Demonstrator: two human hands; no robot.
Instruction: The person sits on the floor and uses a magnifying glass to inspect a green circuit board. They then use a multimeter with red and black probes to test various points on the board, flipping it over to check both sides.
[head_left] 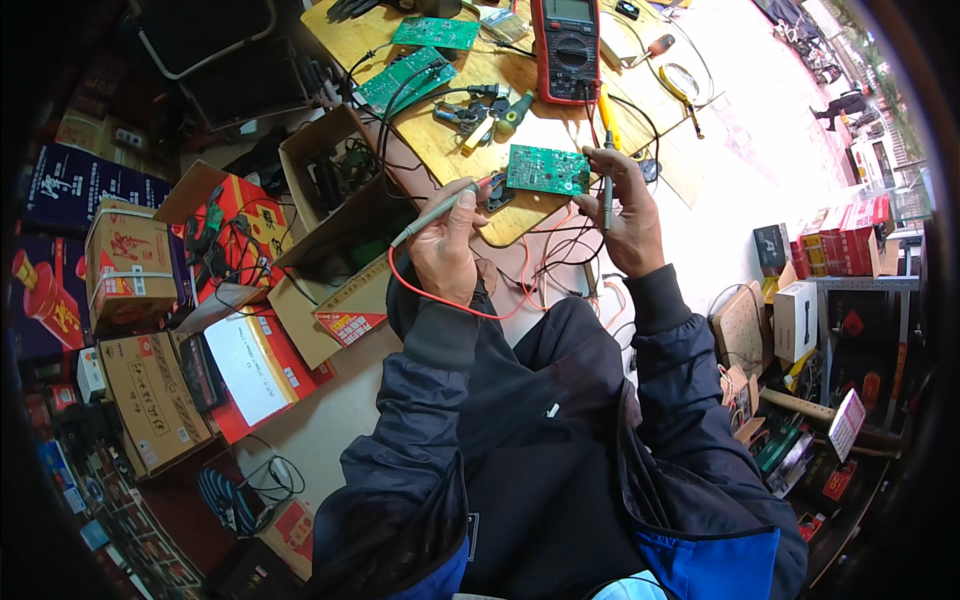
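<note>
My left hand (447,245) is closed round a grey test probe (424,220) with a red lead. Its tip reaches to the left edge of a green circuit board (545,168), which is over the table's near edge; whether it touches is too small to tell. My right hand (636,222) is closed too, with a second grey probe (608,195) upright between thumb and fingers, beside the board's right edge. Whether those fingers also grip the board I cannot tell. Beyond the board lies a red multimeter (568,50) with a round dial.
On the wooden table (425,130) lie more green boards (436,33), a green-handled screwdriver (514,115), plugs and a magnifying glass (680,82). Open cardboard boxes (335,290) crowd the left floor. Red boxes (848,236) and a shelf of goods stand at right. Loose leads hang below the table edge.
</note>
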